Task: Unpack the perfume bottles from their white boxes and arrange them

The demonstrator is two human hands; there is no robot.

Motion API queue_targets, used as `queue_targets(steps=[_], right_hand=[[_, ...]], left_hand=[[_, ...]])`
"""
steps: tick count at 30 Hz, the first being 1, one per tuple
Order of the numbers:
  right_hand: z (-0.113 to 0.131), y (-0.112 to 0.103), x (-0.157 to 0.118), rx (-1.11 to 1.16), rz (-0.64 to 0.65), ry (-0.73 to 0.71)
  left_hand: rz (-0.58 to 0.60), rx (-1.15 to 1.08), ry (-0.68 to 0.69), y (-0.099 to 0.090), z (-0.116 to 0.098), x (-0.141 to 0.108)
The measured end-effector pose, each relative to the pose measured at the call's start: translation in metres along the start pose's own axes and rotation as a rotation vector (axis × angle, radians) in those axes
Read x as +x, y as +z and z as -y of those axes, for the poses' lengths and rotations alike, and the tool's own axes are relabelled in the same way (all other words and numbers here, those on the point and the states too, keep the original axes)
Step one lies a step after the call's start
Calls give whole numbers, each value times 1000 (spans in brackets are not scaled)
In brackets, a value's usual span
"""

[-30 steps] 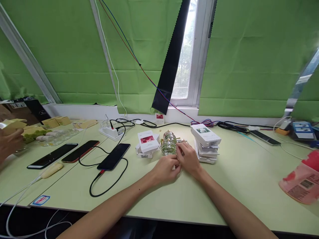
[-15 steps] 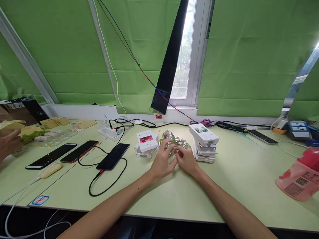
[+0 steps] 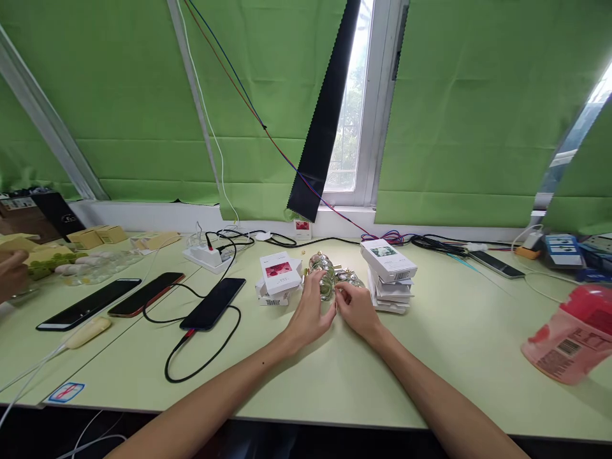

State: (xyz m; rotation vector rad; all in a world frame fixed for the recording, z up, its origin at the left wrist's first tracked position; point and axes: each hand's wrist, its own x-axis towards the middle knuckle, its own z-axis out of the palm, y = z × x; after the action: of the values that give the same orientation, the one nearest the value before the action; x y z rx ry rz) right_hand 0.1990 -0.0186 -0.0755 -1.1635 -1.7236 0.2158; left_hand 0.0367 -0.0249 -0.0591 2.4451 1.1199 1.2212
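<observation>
My left hand (image 3: 308, 319) curls its fingers around a small clear glass bottle (image 3: 327, 288), its thumb on the near side. Close beside it, my right hand (image 3: 356, 309) is pinched at the fingertips against the bottle's right side; what is between those fingertips is hidden. Just behind my hands lie more shiny glass bottles with gold-coloured parts (image 3: 348, 275), partly covered by my fingers. White boxes with a red flower picture (image 3: 280, 271) lie left of my left hand. A stack of white boxes (image 3: 389, 271) stands right of my right hand, its top one showing white flowers.
Phones (image 3: 213, 304) and a looped black cable lie to the left, near a white power strip (image 3: 205, 256). A pink-red container (image 3: 568, 338) stands at the right. Another person's hand (image 3: 12, 271) is at the far left by yellow boxes (image 3: 98, 236).
The view has shifted slightly. My right fingertips stay pinched close to my left hand, and my left fingers have shifted only a little. The boxes have not been moved.
</observation>
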Motion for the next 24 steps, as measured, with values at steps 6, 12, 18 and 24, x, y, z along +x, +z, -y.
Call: queue_targets(steps=[6,12,18,24], right_hand=[[28,-15,17,-141,-113,-37],[62,-15,83,-377,125,23],[47,22,166,-660,463,2],[16,68,218,-682,771,-42]], left_hand=[[17,-23,21,2,1,-2],[22,1,-11,1,-4,-3],[53,62,9,-1,-15,-9],[-14,-9,264,-4,-27,-14]])
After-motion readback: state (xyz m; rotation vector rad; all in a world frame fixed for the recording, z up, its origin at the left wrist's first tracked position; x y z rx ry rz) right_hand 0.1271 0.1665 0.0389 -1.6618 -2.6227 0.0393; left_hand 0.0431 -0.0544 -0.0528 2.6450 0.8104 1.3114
